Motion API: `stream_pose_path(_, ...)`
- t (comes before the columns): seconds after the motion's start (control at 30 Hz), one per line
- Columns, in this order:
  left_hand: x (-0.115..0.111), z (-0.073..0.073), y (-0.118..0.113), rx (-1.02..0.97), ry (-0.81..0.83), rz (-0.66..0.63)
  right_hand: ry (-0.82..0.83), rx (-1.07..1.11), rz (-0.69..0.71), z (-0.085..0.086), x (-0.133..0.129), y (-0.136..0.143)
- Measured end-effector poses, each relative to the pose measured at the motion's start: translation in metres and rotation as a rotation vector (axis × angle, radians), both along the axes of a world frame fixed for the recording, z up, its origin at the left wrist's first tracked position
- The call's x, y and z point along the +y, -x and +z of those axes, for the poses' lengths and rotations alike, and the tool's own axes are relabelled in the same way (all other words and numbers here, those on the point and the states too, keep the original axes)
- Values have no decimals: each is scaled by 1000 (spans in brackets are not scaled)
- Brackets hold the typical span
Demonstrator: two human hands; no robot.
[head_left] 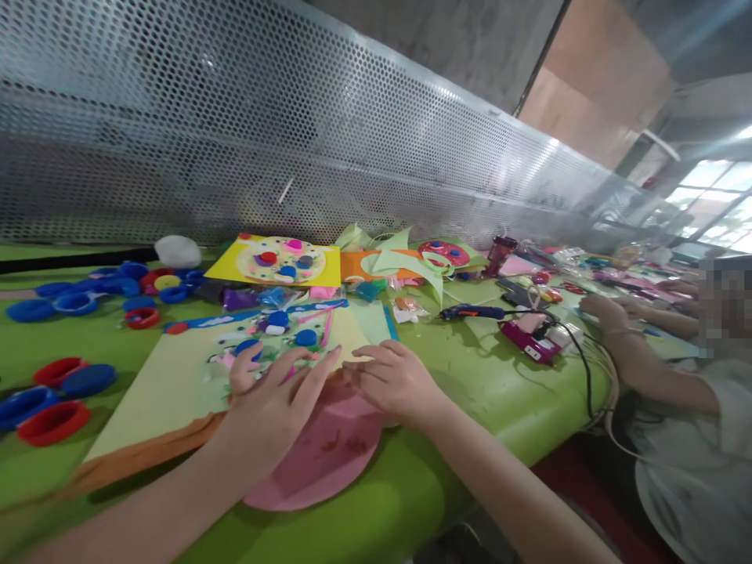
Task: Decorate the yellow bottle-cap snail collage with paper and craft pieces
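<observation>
Before me on the table lies a pale yellow sheet [158,384] decorated with blue bottle caps and small coloured bits. A crumpled orange crepe paper strip [158,446] runs along its near edge. My left hand [276,407] rests over the lower part of the sheet, palm down, fingers spread and covering some of the decoration. From the right, my right hand [399,384] reaches in with loosely bent, parted fingers. Its fingertips are near the strip's far end, close to my left fingers; contact there is unclear. Under both hands sits a pink paper disc [329,450] with brownish marks.
Red and blue bottle caps [64,395] lie at the left. Behind stand a decorated yellow card [220,266] and green paper cut-outs [405,258]. A blue glue gun [475,312] lies near a purple power strip [529,341] with cords. A person [681,462] works at the right.
</observation>
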State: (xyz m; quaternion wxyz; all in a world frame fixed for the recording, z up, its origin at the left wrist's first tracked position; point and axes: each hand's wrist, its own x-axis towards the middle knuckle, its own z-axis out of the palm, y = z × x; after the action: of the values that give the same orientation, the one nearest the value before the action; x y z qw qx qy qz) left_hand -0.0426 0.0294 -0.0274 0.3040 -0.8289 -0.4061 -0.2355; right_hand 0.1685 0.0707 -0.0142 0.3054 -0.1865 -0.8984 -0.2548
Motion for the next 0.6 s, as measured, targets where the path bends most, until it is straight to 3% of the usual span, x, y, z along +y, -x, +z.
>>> stream_pose_path(0.37, -1, 3, 3, -45, 70, -28, -5, -12, -29, 2, -2, -6)
stream_pose_path(0.6, 0, 0, 9, -53, 30, 17, 181, 87, -91, 3, -1, -21)
